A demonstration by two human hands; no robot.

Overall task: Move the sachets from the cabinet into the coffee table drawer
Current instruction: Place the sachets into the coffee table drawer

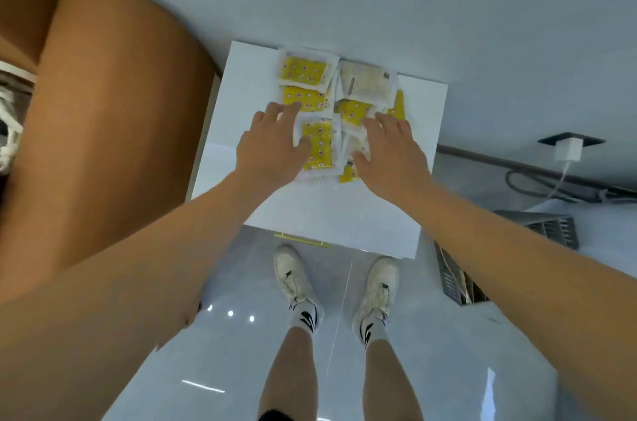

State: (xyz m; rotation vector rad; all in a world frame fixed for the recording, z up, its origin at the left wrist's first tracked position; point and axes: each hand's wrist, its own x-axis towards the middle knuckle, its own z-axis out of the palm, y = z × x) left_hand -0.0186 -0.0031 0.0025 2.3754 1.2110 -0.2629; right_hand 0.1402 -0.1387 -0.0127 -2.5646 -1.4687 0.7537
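Both hands lay wide, fingers spread: left hand (272,141) and right hand (391,153) pressed on the yellow sachets (317,144) atop the white cabinet (331,210).

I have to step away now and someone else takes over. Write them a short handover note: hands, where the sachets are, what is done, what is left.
Left hand: open, fingers spread, resting on the left side of the sachets.
Right hand: open, fingers spread, on the pile's right side.
Sachets: a loose yellow and white pile on top of the white cabinet, against the wall.
Done: nothing lifted yet; both hands only bracket the pile.
Left: gather the sachets, carry them to the coffee table drawer, which is not in view, and put them in.
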